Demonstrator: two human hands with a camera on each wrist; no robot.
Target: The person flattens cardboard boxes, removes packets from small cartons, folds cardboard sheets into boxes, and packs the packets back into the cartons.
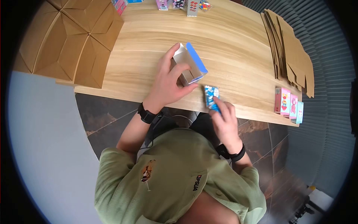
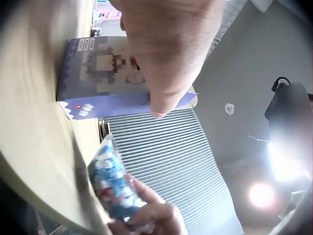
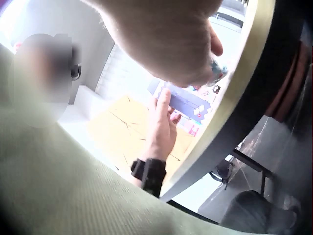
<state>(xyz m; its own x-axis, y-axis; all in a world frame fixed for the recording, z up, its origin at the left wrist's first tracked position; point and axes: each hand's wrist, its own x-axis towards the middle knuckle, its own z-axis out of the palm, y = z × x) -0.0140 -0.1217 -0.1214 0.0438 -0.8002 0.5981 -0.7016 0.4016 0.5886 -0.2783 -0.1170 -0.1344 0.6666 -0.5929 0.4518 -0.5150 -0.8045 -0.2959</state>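
An opened small box (image 1: 196,58) with a white inside and a blue flap stands on the wooden table in the head view. My left hand (image 1: 167,82) grips it from the left, thumb at its near corner and fingers over its open top. In the left wrist view the box (image 2: 98,68) shows purple sides with a pixel-style picture. Right of it, near the table's front edge, my right hand (image 1: 226,125) pinches a clear bag (image 1: 211,93) of blue and white toy bricks. A few red pieces also show in this bag (image 2: 110,178) in the left wrist view.
Brown cardboard boxes (image 1: 74,41) stand at the left of the table (image 1: 231,48). Flattened brown cardboard (image 1: 292,52) leans at the right, with small printed boxes (image 1: 283,101) by the front right edge. More small boxes (image 1: 192,8) and bagged bricks (image 1: 204,5) lie at the far edge.
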